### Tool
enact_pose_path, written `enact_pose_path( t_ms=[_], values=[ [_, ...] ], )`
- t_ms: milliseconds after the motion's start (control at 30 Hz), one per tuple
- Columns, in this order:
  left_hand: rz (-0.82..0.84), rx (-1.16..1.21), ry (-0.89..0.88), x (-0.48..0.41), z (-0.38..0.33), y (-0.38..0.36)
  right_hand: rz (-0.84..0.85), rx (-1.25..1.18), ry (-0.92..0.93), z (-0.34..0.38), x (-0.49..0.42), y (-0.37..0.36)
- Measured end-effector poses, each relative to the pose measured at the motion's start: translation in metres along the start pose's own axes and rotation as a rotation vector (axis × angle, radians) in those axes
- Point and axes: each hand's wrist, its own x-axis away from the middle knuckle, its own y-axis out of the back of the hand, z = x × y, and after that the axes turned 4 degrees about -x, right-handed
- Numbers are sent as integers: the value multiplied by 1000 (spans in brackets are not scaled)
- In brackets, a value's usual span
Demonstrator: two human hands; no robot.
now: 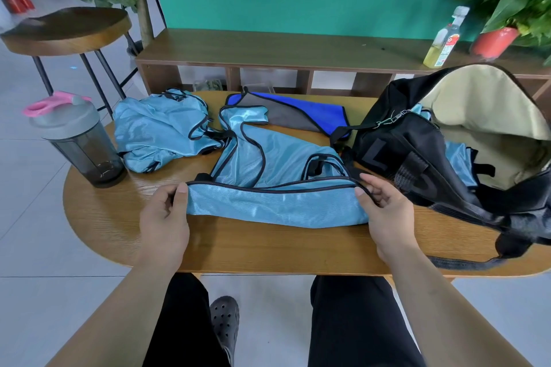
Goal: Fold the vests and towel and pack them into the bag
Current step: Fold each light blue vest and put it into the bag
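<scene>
**Near hem turned up, a hand at each end**

The shiny light-blue vest with black piping [268,158] lies in the middle of the oval wooden table [119,232]. Its straps point away from the person, and its near hem is turned up into a band running left to right. The left hand [164,217] pinches the band's left end with the thumb on top. The right hand [384,211] pinches the right end at the piping. Each grip is narrow and holds cloth. The band's long axis lies straight across between the two grips, so the next fold likely goes forward. A crumpled second light-blue vest [161,134] sits at the far left, and the blue-and-grey towel [298,112] lies beyond. The open black duffel bag with beige lining [417,158] stands nearer the right hand, with blue cloth showing inside. A grey shaker bottle [80,143] stands at the table's left; behind are a low wooden shelf and a green wall
</scene>
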Motion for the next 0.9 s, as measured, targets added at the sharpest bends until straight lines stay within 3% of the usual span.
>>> enact_pose_path(
  t_ms=[267, 633, 900],
  values=[
    [14, -86, -28, -1, 2, 0, -86, 211, 42, -4, 0, -5],
    [-26, -70, -2, -4, 5, 2, -172, 185, 62, 3, 6, -6],
    [24, -55, 25, -6, -16, 5, -78, 263, 72, 14, 5, -5]
  ],
)
